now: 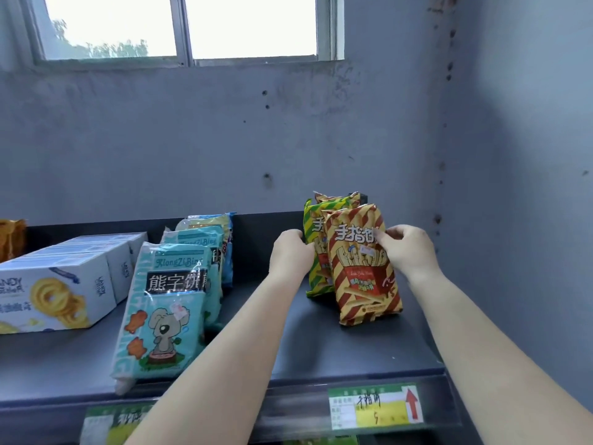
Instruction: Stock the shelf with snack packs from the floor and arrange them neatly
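Note:
A red-and-gold striped snack pack (364, 277) stands upright at the front of a short row on the dark shelf (321, 342). Behind it stands a green-and-yellow striped pack (316, 248), and the top of a third pack (337, 198) shows further back. My right hand (406, 250) pinches the red pack's upper right edge. My left hand (290, 252) presses against the left side of the green pack, its fingertips hidden behind the packs.
A row of teal bear-biscuit packs (167, 313) stands to the left, then white cookie boxes (61, 284). An orange pack (12, 237) sits at the far left. A price label (375, 407) is on the shelf's front rail. The grey wall is close behind and on the right.

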A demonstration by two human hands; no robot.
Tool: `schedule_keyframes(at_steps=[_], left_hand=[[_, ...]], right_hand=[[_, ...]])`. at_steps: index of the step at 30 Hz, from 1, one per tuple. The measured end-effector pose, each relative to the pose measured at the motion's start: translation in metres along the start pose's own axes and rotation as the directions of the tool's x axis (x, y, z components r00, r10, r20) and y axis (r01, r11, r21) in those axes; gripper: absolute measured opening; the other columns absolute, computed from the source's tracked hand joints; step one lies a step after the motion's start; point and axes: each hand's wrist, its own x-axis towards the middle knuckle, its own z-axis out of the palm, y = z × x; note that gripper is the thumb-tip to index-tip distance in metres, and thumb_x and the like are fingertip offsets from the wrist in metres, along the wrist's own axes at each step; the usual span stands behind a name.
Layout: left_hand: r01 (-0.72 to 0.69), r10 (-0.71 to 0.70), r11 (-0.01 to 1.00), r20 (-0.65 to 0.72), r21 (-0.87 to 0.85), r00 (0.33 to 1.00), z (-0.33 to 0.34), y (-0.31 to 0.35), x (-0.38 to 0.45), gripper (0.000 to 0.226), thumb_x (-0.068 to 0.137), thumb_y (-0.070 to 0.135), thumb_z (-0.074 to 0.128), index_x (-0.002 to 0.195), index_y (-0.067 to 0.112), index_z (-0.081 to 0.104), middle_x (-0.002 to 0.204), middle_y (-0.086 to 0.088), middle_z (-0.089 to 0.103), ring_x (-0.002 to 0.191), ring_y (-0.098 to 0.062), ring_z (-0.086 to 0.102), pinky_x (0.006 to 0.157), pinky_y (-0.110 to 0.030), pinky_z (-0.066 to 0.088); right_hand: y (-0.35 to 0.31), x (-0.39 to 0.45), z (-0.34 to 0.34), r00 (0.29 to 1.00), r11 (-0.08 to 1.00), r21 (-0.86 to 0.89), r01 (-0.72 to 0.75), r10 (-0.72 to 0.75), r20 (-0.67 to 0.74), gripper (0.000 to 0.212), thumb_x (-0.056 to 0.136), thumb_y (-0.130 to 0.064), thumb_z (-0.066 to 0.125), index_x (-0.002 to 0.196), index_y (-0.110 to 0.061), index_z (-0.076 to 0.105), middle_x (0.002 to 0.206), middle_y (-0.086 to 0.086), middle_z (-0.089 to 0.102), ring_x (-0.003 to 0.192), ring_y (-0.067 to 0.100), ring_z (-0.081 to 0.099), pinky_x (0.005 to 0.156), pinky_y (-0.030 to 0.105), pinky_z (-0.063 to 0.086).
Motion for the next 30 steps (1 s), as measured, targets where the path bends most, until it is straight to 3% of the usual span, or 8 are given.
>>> schedule_keyframes(at_steps=[2, 6, 10, 18, 24, 25, 28, 30], left_hand=[[0.001, -0.001, 1.000, -0.052, 0.007, 0.999, 0.005, -0.003, 0.003, 0.014, 0.085, 0.022, 0.059, 0.088, 0.012, 0.069, 0.087, -0.007, 0.070, 0.076, -0.023, 0.065, 0.067, -0.035, 0.057], [-0.043, 0.039, 0.998, -0.097, -0.041, 0.995, 0.012, -0.003, 0.005, 0.013, 0.081, 0.021, 0.066, 0.083, 0.010, 0.073, 0.080, -0.010, 0.073, 0.073, -0.029, 0.070, 0.068, -0.045, 0.060], [-0.099, 0.084, 0.987, -0.120, -0.129, 0.989, 0.018, 0.002, 0.006, 0.017, 0.080, 0.018, 0.068, 0.092, 0.006, 0.074, 0.087, -0.013, 0.074, 0.076, -0.029, 0.071, 0.073, -0.044, 0.060], [-0.053, 0.031, 0.980, -0.114, -0.192, 0.993, 0.024, -0.005, 0.007, 0.016, 0.082, 0.017, 0.067, 0.090, 0.004, 0.073, 0.085, -0.013, 0.073, 0.070, -0.027, 0.071, 0.063, -0.040, 0.061], [0.029, -0.039, 0.950, -0.024, -0.312, 0.999, 0.009, -0.005, 0.002, 0.024, 0.091, 0.010, 0.044, 0.104, 0.004, 0.064, 0.090, -0.014, 0.071, 0.078, -0.027, 0.070, 0.072, -0.041, 0.061], [0.008, -0.024, 0.950, -0.047, -0.313, 0.999, 0.003, -0.003, 0.000, 0.026, 0.091, 0.008, 0.041, 0.101, 0.007, 0.064, 0.093, -0.017, 0.070, 0.082, -0.030, 0.069, 0.076, -0.045, 0.059], [-0.166, 0.143, 0.973, -0.145, -0.162, 0.979, -0.018, 0.007, -0.011, 0.028, 0.088, 0.010, 0.043, 0.067, 0.018, 0.059, 0.088, -0.023, 0.069, 0.084, -0.036, 0.067, 0.079, -0.053, 0.056], [-0.272, 0.252, 0.957, -0.171, -0.104, 0.952, -0.036, 0.013, -0.021, 0.026, 0.089, 0.011, 0.047, 0.072, 0.005, 0.066, 0.083, -0.019, 0.072, 0.078, -0.031, 0.070, 0.077, -0.048, 0.058]], right_hand=[[0.005, 0.001, 0.001, 1.000, 0.999, 0.051, 0.007, -0.007, -0.003, 0.035, 0.087, -0.032, 0.061, 0.101, -0.001, 0.067, 0.105, 0.015, 0.070, 0.097, 0.030, 0.065, 0.076, 0.034, 0.051], [0.010, 0.001, 0.001, 0.997, 0.995, 0.082, 0.051, -0.046, -0.059, 0.026, 0.088, -0.028, 0.061, 0.091, -0.003, 0.067, 0.091, 0.011, 0.070, 0.086, 0.026, 0.065, 0.069, 0.032, 0.052], [0.013, -0.002, 0.000, 0.990, 0.990, 0.102, 0.102, -0.091, -0.105, 0.021, 0.089, -0.026, 0.060, 0.082, -0.006, 0.065, 0.080, 0.007, 0.067, 0.075, 0.020, 0.062, 0.054, 0.022, 0.044], [0.006, -0.008, 0.009, 0.979, 0.987, 0.063, 0.146, -0.135, -0.152, 0.021, 0.090, -0.026, 0.058, 0.082, -0.007, 0.064, 0.074, 0.001, 0.061, 0.069, 0.016, 0.056, 0.048, 0.019, 0.036], [-0.001, -0.010, 0.014, 0.988, 0.983, -0.143, 0.115, -0.128, -0.088, 0.020, 0.093, -0.028, 0.051, 0.082, -0.012, 0.054, 0.081, 0.004, 0.059, 0.072, 0.019, 0.053, 0.047, 0.021, 0.034], [-0.004, -0.011, 0.012, 0.990, 0.976, -0.188, 0.113, -0.126, -0.062, 0.020, 0.094, -0.029, 0.049, 0.084, -0.012, 0.052, 0.085, 0.005, 0.059, 0.073, 0.020, 0.052, 0.049, 0.023, 0.034], [-0.016, -0.017, 0.007, 0.986, 0.945, -0.303, 0.126, -0.154, -0.069, 0.027, 0.093, -0.033, 0.047, 0.102, -0.007, 0.050, 0.104, 0.009, 0.056, 0.085, 0.024, 0.051, 0.062, 0.028, 0.036], [-0.030, -0.026, 0.004, 0.951, 0.931, -0.306, 0.200, -0.260, -0.169, 0.033, 0.092, -0.033, 0.050, 0.112, -0.006, 0.048, 0.109, 0.008, 0.053, 0.095, 0.024, 0.052, 0.066, 0.028, 0.036]])
